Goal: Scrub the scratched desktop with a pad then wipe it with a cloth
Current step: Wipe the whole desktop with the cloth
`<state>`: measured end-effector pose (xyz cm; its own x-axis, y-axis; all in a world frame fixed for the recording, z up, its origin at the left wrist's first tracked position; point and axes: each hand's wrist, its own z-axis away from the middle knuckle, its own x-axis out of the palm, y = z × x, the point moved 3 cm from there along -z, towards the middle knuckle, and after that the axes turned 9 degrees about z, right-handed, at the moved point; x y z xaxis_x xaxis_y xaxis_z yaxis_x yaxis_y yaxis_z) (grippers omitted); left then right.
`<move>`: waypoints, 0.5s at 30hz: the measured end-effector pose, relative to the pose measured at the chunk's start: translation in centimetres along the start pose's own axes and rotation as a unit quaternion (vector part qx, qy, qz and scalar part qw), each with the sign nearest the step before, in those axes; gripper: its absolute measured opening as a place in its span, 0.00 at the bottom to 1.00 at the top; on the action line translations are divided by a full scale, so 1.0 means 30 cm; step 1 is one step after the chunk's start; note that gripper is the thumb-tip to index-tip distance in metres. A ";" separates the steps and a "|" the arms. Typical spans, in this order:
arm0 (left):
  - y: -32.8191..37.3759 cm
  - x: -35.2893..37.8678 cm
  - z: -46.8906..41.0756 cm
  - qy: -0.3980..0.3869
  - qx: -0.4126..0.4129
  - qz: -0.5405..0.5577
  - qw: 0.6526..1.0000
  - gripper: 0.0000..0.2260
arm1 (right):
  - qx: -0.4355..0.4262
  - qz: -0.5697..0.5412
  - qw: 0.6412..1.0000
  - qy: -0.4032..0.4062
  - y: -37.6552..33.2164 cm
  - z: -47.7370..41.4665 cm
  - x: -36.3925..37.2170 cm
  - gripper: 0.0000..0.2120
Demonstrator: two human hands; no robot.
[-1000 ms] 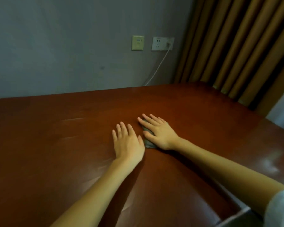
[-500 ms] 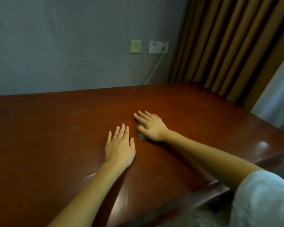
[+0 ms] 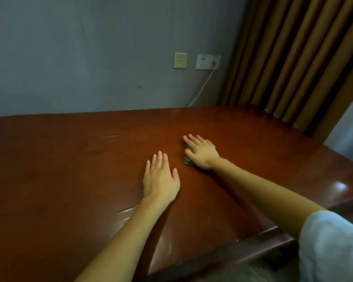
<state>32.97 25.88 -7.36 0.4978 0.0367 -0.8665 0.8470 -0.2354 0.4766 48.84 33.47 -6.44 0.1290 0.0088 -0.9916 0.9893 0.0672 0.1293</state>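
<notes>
– Flat-fingered, the right hand (image 3: 202, 155) presses a small grey scrubbing pad (image 3: 187, 162) onto the glossy reddish-brown wooden desktop (image 3: 69, 180). Only the pad's edge shows past the thumb.
– And the left hand (image 3: 160, 180)?
– Spread flat on bare wood, holding nothing, just beside the right.
– Which way next?
– Probably left: the pale scratch streaks (image 3: 108, 137) lie left of the pad, well apart from it.
</notes>
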 end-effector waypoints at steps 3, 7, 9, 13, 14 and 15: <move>0.001 0.002 -0.002 -0.002 -0.010 -0.008 1.000 0.26 | -0.142 -0.012 0.988 0.054 -0.127 0.224 -0.012 0.25; 0.000 0.001 0.001 -0.002 -0.011 -0.013 1.000 0.25 | -0.196 -0.037 0.978 0.060 0.004 0.436 0.004 0.28; 0.002 0.003 0.009 -0.010 -0.014 -0.020 1.000 0.26 | -0.135 -0.030 0.990 0.037 0.136 0.409 0.011 0.31; 0.006 0.009 0.032 -0.017 -0.023 -0.036 0.999 0.26 | 0.006 -0.010 1.000 -0.009 0.251 0.246 0.026 0.32; 0.006 0.009 0.037 -0.019 -0.021 -0.037 0.999 0.26 | 0.028 -0.005 1.000 -0.011 0.231 0.205 0.022 0.31; 0.004 0.009 0.041 -0.021 -0.019 -0.036 0.999 0.26 | 0.044 -0.005 0.999 -0.010 0.192 0.175 0.013 0.30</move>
<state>32.97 24.65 -7.71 0.4280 0.0116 -0.9037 0.8870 -0.1972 0.4176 54.94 28.63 -6.09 0.1200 -0.0114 -0.9927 0.9925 -0.0211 0.1202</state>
